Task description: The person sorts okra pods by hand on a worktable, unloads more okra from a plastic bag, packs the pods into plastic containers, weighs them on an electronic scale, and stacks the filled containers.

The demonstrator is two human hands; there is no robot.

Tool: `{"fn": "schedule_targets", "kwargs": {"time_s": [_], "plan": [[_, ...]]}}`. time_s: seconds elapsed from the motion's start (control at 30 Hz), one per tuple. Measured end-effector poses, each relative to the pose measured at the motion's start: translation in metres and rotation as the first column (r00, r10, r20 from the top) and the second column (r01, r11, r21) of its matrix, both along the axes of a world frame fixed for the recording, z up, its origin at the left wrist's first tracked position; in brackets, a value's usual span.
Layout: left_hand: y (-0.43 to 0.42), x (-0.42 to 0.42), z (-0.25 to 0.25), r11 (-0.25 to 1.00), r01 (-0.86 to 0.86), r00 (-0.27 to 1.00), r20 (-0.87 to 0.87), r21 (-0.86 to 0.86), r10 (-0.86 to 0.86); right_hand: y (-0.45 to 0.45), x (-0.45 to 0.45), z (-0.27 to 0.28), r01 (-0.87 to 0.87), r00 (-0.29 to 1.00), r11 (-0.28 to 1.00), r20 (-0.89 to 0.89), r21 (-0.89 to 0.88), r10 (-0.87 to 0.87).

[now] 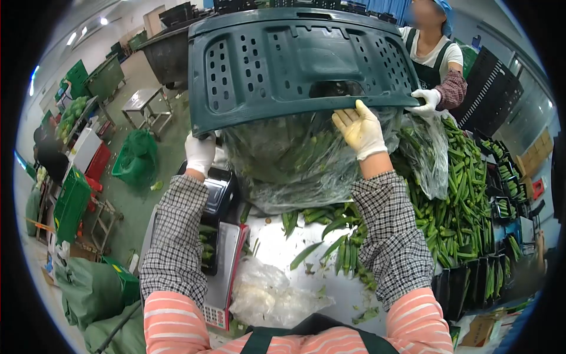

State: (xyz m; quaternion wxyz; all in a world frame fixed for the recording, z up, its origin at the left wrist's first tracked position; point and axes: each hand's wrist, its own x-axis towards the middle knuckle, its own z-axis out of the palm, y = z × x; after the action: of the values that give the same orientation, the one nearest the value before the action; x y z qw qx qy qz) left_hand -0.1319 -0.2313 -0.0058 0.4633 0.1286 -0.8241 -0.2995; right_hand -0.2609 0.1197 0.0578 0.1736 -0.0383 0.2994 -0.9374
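Note:
A dark green plastic crate [295, 65] is tipped up in front of me, its slotted side facing me. My left hand [200, 152], in a white glove, grips its lower left corner; the fingertips are hidden. My right hand [359, 131], in a yellow-stained white glove, is at the crate's lower edge, palm showing and fingers spread. Clear plastic bagging [283, 162] hangs below the crate with green pods visible through it. Loose okra [348, 248] lies on the metal table [274, 242] beneath. A co-worker's gloved hand [427, 101] holds the lower right corner.
A large okra heap [457, 206] lies to the right, beside black trays [471, 283]. At left on the table are a scale [227, 277] and a black tray [209, 248]. Crumpled plastic [268, 292] sits near me. A stool [144, 103] and green basket [137, 156] stand on the floor.

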Motion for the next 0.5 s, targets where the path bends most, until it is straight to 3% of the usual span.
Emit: {"fn": "schedule_targets", "kwargs": {"time_s": [0.13, 0.23, 0.27, 0.3, 0.33, 0.4, 0.43, 0.5], "plan": [[0.019, -0.005, 0.022, 0.998, -0.048, 0.999, 0.015, -0.041, 0.048, -0.004, -0.035, 0.011, 0.111, 0.993, 0.993, -0.045, 0.029, -0.109], [0.043, 0.003, 0.035, 0.994, 0.019, 0.999, 0.047, -0.109, -0.014, 0.002, -0.052, 0.015, 0.148, 0.986, 0.989, -0.078, -0.022, -0.15], [0.055, 0.005, 0.044, 0.999, 0.04, 0.992, 0.118, 0.015, -0.041, 0.003, -0.057, 0.016, 0.147, 0.985, 0.988, -0.089, -0.05, -0.151], [0.063, 0.005, 0.054, 0.999, 0.035, 0.994, 0.109, -0.013, -0.033, 0.004, -0.071, 0.02, 0.18, 0.98, 0.983, -0.084, -0.028, -0.182], [0.069, 0.006, 0.062, 0.999, 0.034, 0.995, 0.099, -0.038, -0.031, 0.003, -0.076, 0.027, 0.137, 0.978, 0.986, -0.142, -0.097, -0.149], [0.075, 0.008, 0.075, 0.998, 0.057, 0.989, 0.134, 0.037, -0.062, -0.002, -0.077, 0.041, 0.121, 0.991, 0.982, -0.046, -0.142, -0.128], [0.063, 0.002, 0.064, 0.994, 0.042, 0.998, 0.041, -0.099, -0.038, -0.002, -0.078, 0.037, 0.085, 0.992, 0.986, -0.078, -0.143, -0.097], [0.062, 0.005, 0.057, 0.995, 0.037, 0.999, 0.025, -0.094, -0.035, -0.002, -0.078, 0.028, 0.013, 0.989, 0.989, -0.145, -0.144, -0.034]]}}
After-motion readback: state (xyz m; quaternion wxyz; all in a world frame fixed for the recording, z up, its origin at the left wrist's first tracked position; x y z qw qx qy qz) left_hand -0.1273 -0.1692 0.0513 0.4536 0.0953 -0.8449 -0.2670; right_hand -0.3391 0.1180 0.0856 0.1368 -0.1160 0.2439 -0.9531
